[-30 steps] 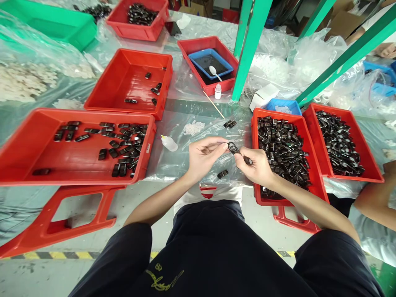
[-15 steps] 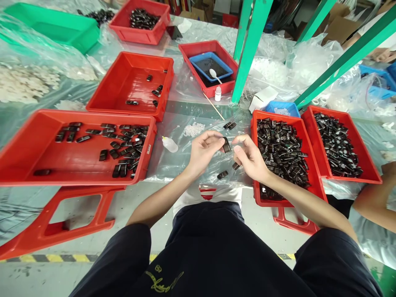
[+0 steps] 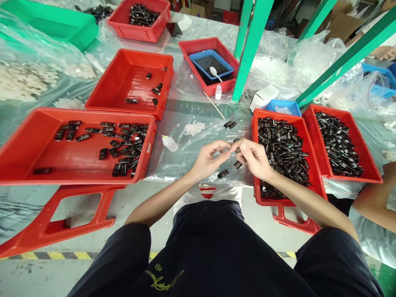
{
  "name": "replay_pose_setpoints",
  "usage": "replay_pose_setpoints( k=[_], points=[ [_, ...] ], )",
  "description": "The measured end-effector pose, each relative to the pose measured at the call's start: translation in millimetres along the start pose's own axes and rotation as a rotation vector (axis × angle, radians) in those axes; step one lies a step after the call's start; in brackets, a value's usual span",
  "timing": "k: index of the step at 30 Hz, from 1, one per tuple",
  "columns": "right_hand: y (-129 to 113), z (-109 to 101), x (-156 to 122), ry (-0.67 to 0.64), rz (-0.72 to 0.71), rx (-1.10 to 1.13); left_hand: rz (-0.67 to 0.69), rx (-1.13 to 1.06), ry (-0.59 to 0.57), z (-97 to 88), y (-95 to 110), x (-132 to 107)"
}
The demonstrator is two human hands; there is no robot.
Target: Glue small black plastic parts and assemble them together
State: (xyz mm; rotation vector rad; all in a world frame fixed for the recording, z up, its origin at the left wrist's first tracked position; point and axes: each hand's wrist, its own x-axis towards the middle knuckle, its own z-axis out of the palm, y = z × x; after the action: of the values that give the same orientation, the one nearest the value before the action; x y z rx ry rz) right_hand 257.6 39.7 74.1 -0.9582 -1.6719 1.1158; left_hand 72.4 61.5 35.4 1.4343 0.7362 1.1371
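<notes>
My left hand point(image 3: 209, 158) and my right hand point(image 3: 254, 157) meet over the plastic-covered table, fingertips pinched together on a small black part point(image 3: 235, 150) that is mostly hidden between them. A second black part point(image 3: 238, 165) shows under my right hand's fingers. Another black part point(image 3: 222, 174) lies on the table just below my hands. Right of my right hand stands a red tray point(image 3: 256, 181) heaped with black parts. On the left is a red tray point(image 3: 31, 144) with several scattered black parts.
A small white dropper bottle point(image 3: 169, 143) lies left of my hands, near a pile of tiny white bits point(image 3: 194, 128). Two black parts point(image 3: 229, 123) lie farther back. More red trays point(image 3: 123, 78), a blue dish with a spoon point(image 3: 210, 64) and green posts point(image 3: 247, 45) stand behind. Another person's arm point(image 3: 375, 202) is at the right.
My hands were apart, the left one holding a black part up; now they have closed together, fingertips meeting on the part.
</notes>
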Motion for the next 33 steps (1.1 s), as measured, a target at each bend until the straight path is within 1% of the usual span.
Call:
replay_pose_setpoints(
  k=[2, 3, 4, 5, 7, 8, 9, 11, 13, 14, 16, 19, 21, 22, 24, 26, 29, 31, 33],
  points=[
    [-2, -1, -1, 0.0, 0.006, -0.004, 0.036, 0.099, -0.009, -5.0, -1, -4],
    [-2, -1, -1, 0.002, 0.018, -0.003, 0.044, 0.18, -0.031, -8.0, -2, -7],
    [-2, -2, -1, 0.006, 0.031, -0.002, 0.044, 0.278, -0.08, -11.0, -3, -11],
    [-2, -3, -2, 0.013, 0.041, -0.003, 0.041, 0.389, -0.155, -13.8, -5, -15],
    [0, -6, -1, 0.027, 0.057, 0.0, 0.05, 0.626, -0.354, -17.8, -11, -26],
    [1, -7, -1, 0.033, 0.067, 0.0, 0.068, 0.744, -0.436, -18.9, -15, -32],
    [2, -8, 0, 0.036, 0.078, -0.001, 0.089, 0.851, -0.492, -19.5, -18, -37],
    [5, -10, 1, 0.033, 0.098, -0.009, 0.125, 0.996, -0.541, -20.4, -26, -44],
    [8, -11, 2, 0.015, 0.111, -0.025, 0.137, 1.011, -0.518, -22.3, -32, -47],
    [9, -11, 2, 0.0, 0.116, -0.037, 0.131, 0.969, -0.48, -23.9, -33, -46],
    [11, -11, 2, -0.042, 0.136, -0.071, 0.095, 0.797, -0.337, -27.4, -34, -43],
    [11, -10, 2, -0.099, 0.144, -0.13, -0.002, 0.381, -0.054, -28.7, -30, -34],
    [10, -8, 2, -0.126, 0.119, -0.17, -0.046, 0.121, 0.109, -24.4, -26, -28],
    [10, -6, 3, -0.142, 0.106, -0.19, -0.045, 0.037, 0.171, -20.9, -25, -25],
    [10, -3, 3, -0.173, 0.093, -0.218, 0.005, -0.01, 0.247, -12.2, -21, -22],
    [10, -1, 2, -0.191, 0.091, -0.218, 0.096, 0.046, 0.255, -3.1, -17, -20],
    [11, -2, 0, -0.163, 0.11, -0.14, 0.259, 0.188, 0.181, 7.5, -11, -18],
    [11, -5, -2, -0.126, 0.157, -0.061, 0.382, 0.308, 0.118, 10.5, -9, -13],
    [9, -10, -4, -0.092, 0.207, -0.008, 0.47, 0.415, 0.07, 9.3, -10, -4]
  ],
)
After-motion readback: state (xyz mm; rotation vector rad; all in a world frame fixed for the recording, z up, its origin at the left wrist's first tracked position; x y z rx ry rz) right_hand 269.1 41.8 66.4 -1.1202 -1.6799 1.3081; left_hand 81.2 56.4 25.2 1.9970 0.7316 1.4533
